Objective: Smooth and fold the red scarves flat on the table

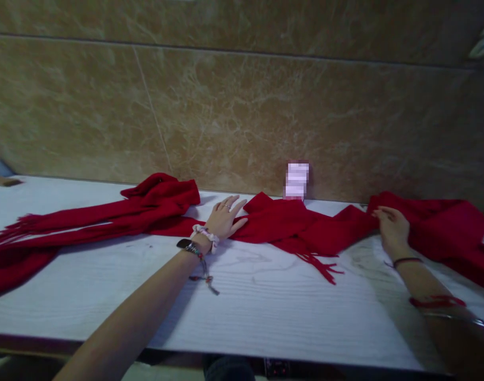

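A long red scarf (285, 225) lies rumpled and stretched across the white wood-grain surface, with fringe showing at the far left and near the middle. Pressed flat on its middle part is my left hand (225, 218), fingers spread; a ring, a scrunchie and a beaded bracelet are on that hand and wrist. Further right, my right hand (394, 228) pinches the scarf's cloth between thumb and fingers. A pale tag (296, 181), blurred out, stands up behind the scarf between the hands. Whether the red cloth is one piece or several, I cannot tell.
Behind the white tabletop (265, 307) rises a brown marbled wall (226, 116). At the far left edge lies a small brown object (3, 181). A dark device with buttons (277, 368) shows below the table's front edge. Something pale (483, 45) is at the upper right.
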`<state>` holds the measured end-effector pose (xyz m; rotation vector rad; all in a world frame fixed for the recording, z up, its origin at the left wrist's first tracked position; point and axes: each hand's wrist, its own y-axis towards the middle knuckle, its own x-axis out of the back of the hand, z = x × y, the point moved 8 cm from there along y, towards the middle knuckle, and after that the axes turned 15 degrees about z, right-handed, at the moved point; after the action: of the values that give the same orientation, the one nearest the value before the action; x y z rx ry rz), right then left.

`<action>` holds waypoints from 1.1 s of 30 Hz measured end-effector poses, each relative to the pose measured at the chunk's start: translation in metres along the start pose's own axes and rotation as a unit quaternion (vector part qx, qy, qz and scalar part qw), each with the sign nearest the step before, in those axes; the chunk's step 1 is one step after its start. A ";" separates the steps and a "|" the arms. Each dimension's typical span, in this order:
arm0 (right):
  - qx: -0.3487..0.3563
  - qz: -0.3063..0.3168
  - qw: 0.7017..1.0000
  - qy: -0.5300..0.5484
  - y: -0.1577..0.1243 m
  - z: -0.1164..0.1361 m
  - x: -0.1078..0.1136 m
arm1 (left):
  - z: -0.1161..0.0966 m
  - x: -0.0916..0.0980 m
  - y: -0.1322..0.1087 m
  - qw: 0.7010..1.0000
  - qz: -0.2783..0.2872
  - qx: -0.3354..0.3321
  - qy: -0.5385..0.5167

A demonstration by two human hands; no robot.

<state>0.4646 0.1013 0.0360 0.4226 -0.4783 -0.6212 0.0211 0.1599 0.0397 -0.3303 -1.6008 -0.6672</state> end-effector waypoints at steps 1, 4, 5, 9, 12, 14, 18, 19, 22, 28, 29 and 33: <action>0.020 -0.003 0.999 -0.026 -0.002 0.011 -0.001 | 0.002 -0.007 0.002 1.000 0.021 -0.002 -0.009; 0.203 0.129 0.957 -0.164 -0.027 0.072 -0.054 | -0.001 -0.020 0.006 0.997 0.065 -0.032 -0.026; 0.260 0.194 0.928 -0.181 -0.043 0.090 -0.078 | -0.002 -0.020 0.007 0.996 0.070 -0.039 -0.026; 0.321 0.427 0.813 -0.230 -0.098 0.115 -0.152 | -0.004 -0.019 0.007 0.996 0.079 -0.026 -0.006; 0.278 0.481 0.795 -0.242 -0.103 0.108 -0.160 | -0.006 -0.019 0.008 0.996 0.083 0.011 0.016; 0.241 0.476 0.808 -0.251 -0.093 0.101 -0.151 | -0.007 -0.019 0.009 0.994 0.085 0.057 0.027; 0.162 0.461 0.831 -0.264 -0.072 0.089 -0.128 | -0.008 -0.019 0.011 0.981 0.096 0.167 0.041; 0.142 0.458 0.836 -0.265 -0.069 0.086 -0.122 | -0.008 -0.019 0.011 0.977 0.099 0.186 0.043; 0.087 0.440 0.850 -0.278 -0.058 0.072 -0.104 | -0.007 -0.019 0.011 0.968 0.110 0.222 0.033; 0.130 0.386 0.867 -0.286 -0.048 0.076 -0.088 | -0.003 -0.020 0.012 0.962 0.108 0.251 0.019; 0.171 0.384 0.869 -0.260 -0.053 0.086 -0.092 | -0.002 -0.021 0.013 0.959 0.104 0.261 0.020; 0.311 0.414 0.832 -0.199 -0.090 0.131 -0.122 | -0.001 -0.021 0.016 0.962 0.078 0.260 0.007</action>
<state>0.2665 0.0822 0.0603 0.6417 -1.1958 0.3367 0.0345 0.1756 0.0227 -0.0599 -1.6498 -0.1124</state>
